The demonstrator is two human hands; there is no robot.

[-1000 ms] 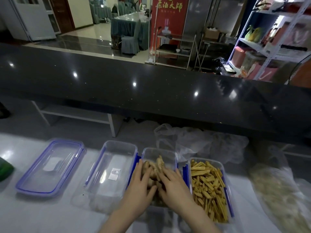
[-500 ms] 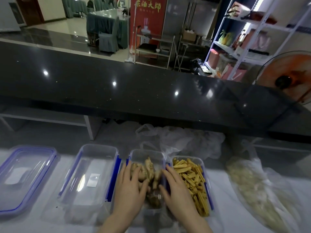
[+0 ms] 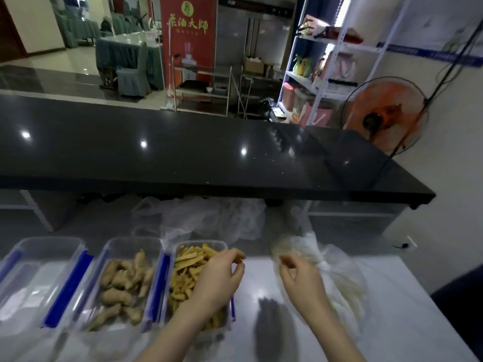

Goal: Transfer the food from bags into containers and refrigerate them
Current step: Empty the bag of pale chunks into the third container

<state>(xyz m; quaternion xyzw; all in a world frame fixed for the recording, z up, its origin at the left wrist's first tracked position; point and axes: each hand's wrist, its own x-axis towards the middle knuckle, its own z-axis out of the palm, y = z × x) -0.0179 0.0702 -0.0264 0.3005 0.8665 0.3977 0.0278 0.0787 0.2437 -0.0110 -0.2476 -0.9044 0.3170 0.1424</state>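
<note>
We count three clear containers: the left container (image 3: 39, 278) without food, the middle container (image 3: 122, 283) and the right container (image 3: 196, 278) filled. One full bag (image 3: 337, 278), two hands.

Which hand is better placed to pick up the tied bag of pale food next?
Right. The right hand is already at the bag of pale food, fingers loosely curled. The left hand hangs over the container of yellow strips, farther off.
</note>
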